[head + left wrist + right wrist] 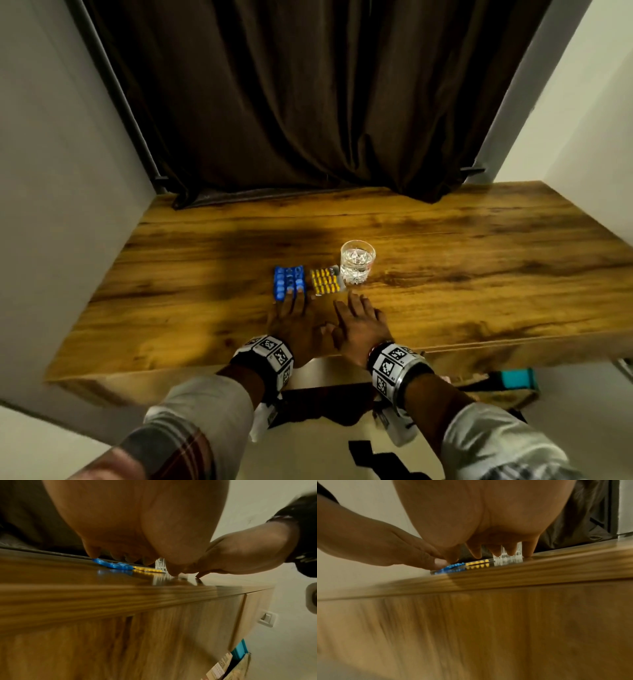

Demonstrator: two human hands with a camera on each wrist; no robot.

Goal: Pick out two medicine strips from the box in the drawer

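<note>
A dark brown curtain fills the upper middle of the head view, hanging down to the back edge of the wooden desk, which spans the middle of the frame between pale walls. Below the desk's front edge at the lower right, an open drawer shows a teal box inside; the drawer's other contents are too dim to tell.

Near the centre of the desk stands a clear tumbler with water in it. Just left of it, touching or nearly touching its base, lies the yellow medicine strip, flat on the wood. Left of that, just beside it, lies the blue medicine strip, also flat.

Both strips sit directly above the hands in the frame. The left hand lies palm down with fingers straight and spread, and its fingertips rest on the near edge of the blue medicine strip. The right hand is likewise flat and relaxed, fingers extended toward the gap below the yellow medicine strip and the tumbler; it grips nothing, and its fingertips stop just short of the strip. Each wrist carries a band with black-and-white markers.
</note>
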